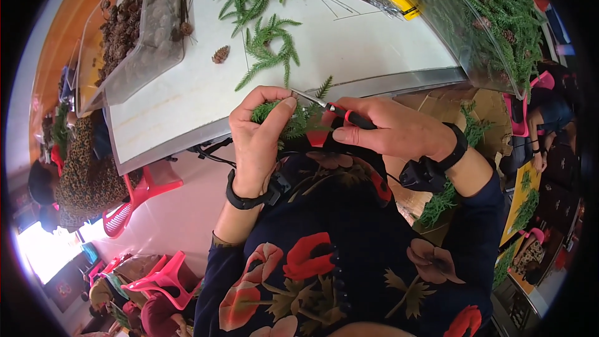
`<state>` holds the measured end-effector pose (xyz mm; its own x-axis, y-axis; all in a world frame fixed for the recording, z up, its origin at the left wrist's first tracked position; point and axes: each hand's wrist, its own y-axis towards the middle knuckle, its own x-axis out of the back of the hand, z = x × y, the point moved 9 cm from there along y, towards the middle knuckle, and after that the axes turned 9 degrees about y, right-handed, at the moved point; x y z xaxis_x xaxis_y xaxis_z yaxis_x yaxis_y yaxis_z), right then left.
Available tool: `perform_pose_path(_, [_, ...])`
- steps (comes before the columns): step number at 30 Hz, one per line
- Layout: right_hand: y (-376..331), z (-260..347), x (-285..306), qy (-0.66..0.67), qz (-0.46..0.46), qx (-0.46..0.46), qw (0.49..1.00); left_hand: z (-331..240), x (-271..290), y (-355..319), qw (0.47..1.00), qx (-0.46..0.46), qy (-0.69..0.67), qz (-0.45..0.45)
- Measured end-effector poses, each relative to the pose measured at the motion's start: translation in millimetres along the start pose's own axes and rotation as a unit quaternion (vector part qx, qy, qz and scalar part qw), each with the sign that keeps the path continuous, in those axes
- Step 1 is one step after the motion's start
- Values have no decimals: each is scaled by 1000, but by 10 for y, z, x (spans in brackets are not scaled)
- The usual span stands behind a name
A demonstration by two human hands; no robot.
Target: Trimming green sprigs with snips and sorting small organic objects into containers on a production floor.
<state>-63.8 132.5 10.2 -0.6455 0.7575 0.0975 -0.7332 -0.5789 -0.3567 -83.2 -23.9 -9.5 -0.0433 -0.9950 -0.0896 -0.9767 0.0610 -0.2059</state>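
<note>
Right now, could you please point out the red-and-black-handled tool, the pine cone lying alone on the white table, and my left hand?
Red-and-black-handled tool point(336, 110), head view: on its handle.
Pine cone point(220, 55), head view: middle of its scales.
Left hand point(254, 126), head view: middle of the hand.

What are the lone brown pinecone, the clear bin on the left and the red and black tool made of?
The brown, scaly pinecone looks woody and matte, though it could be artificial. The clear bin is probably smooth plastic: brown cones show through its walls. The red and black tool has a shiny, silvery tip, likely steel; its smooth handle suggests plastic or rubber.
</note>
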Motion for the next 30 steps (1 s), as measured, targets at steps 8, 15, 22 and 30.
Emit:
perform_pose_path(8, [-1,-49,-11,-4,29,16,999,-2,-27,14,1000,10,18,23])
perform_pose_path(15, [-8,-64,-28,-37,3,-6,999,44,-42,23,999,43,14,30])
perform_pose_path(22, [-38,13,-45,-56,-50,27,997,26,-52,30,998,30,46,37])
perform_pose_path(30, [-82,63,24,-107,-69,-3,992,60,-32,58,998,42,-10,50])
